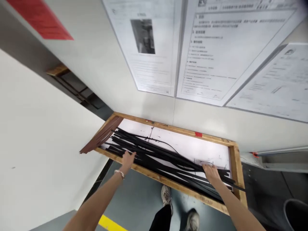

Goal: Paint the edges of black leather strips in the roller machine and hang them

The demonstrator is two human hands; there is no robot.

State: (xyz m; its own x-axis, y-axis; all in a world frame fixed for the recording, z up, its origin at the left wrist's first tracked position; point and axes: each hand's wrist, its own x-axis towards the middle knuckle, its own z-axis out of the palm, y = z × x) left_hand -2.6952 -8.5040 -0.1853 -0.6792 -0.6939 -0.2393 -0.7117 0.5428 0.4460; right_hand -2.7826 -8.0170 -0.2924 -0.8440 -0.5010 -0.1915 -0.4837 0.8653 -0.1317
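Handling the black strips: the two bare hands reach down into a shallow wooden frame point(168, 127), where a loose bundle of long black strips point(146, 160) lies lengthwise on a white panel point(187, 146).
Left printed sheet point(154, 72): a dark photograph point(144, 36) above lines of small print, too blurred to read.
Middle printed sheet point(216, 64): a bordered page with short headings and rows of text, also illegible at this sharpness.
Right printed sheet point(284, 80): faint print and what looks like a line drawing; wording unreadable.
Red sign point(45, 22): upper left, darker print on it, not legible.
White panel markings: hand-drawn dark lines and short strokes.
Left arm: extended forward, a bracelet point(119, 174) at the wrist; the left hand point(128, 158) is palm down at the strips, near the front rail, thumb apart from the fingers; whether they grip cannot be told.
Right arm: angled inward from the lower right; the right hand point(211, 172) lies over the strips toward their right end, fingers bent; their grip is hidden.
Brown strips point(103, 134): across the frame's left end.
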